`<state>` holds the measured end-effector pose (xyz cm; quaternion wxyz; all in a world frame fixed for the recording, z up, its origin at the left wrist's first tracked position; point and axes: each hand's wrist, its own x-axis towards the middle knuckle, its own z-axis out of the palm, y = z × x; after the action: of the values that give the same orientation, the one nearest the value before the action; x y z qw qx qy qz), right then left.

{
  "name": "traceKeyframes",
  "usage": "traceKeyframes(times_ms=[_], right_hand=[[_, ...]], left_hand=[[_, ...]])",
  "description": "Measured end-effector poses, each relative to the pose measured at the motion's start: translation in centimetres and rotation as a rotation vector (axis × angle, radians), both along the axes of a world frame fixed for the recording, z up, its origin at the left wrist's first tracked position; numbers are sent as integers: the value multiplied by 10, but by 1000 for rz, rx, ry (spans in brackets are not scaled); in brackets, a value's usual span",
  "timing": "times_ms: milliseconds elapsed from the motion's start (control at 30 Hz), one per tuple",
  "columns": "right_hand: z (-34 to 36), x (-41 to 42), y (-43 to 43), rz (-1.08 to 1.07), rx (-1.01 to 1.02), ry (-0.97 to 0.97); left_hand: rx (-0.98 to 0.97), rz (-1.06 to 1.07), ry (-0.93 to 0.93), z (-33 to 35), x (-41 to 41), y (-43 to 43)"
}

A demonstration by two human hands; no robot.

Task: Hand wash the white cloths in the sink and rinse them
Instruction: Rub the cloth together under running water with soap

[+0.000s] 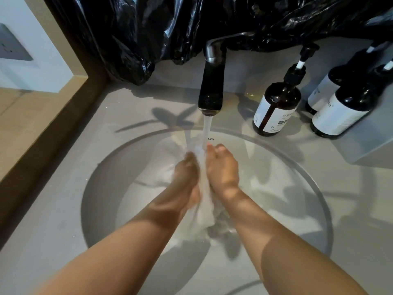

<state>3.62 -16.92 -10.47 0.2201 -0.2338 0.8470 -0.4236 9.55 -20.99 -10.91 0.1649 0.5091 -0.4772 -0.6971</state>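
Item: white cloth, one piece, bunched into a narrow wet strip directly below the faucet, inside the sink. The water stream from the faucet lands on the strip's upper end. Held by: left hand on the side of the strip left of the faucet line and right hand on the side right of it, palms facing each other with the cloth squeezed between. The right fingers are curled together onto the cloth. The left hand is motion-blurred, but its fingers read as closed on the cloth too. Orientation: the long axis runs from beneath the faucet back toward the person, upper end at the fingertips, lower end trailing loose below the wrists toward the basin floor. Handling, as judged: soft, limp, without stiffness, heavier for being soaked, slippery if soapy, not fragile. Best gripped in a bunched handful mid-length, as a corner pinch would let it sag and drip. Other: a pale patch in the basin left of the faucet line may be more cloth, though that cannot be told. Pump bottles stand right of the faucet, and black plastic sheet hangs behind it.
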Motion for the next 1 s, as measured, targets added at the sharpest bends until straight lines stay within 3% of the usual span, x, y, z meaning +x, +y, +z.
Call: traceKeyframes(times_ms=[67, 167, 300, 367, 400, 467, 567, 633, 733, 833, 900, 1000], right_hand=[[1, -4, 3, -44, 22, -18], [9, 25, 10, 153, -30, 87], [10, 6, 6, 164, 48, 40], [4, -13, 6, 101, 138, -14], [1, -18, 7, 63, 125, -42], [-6, -22, 9, -13, 49, -46], [-16, -22, 18, 8, 168, 108], [-24, -17, 30, 171, 336, 104], [-40, -7, 48, 399, 600, 96], [-44, -14, 55, 394, 548, 76], [-34, -21, 58, 344, 379, -3], [-9, -32, 60, 250, 230, 84]], left_hand=[[2, -32, 9, -1, -1, 0], [-14, -5, 32, 1, 0, -14], [155, -34, 312, -2, 8, -6], [157, -185, 392, -2, 15, -2], [73, -229, 379, -5, 17, -4], [-49, -148, 171, 0, 10, -17], [-316, -81, -191, -3, 3, -31], [-511, -224, -326, -19, 14, -30], [-618, -518, -458, -41, 38, -15], [-824, -732, -722, -44, 44, -12], [-737, -709, -633, -36, 47, -25], [-523, -486, -285, -20, 55, -40]])
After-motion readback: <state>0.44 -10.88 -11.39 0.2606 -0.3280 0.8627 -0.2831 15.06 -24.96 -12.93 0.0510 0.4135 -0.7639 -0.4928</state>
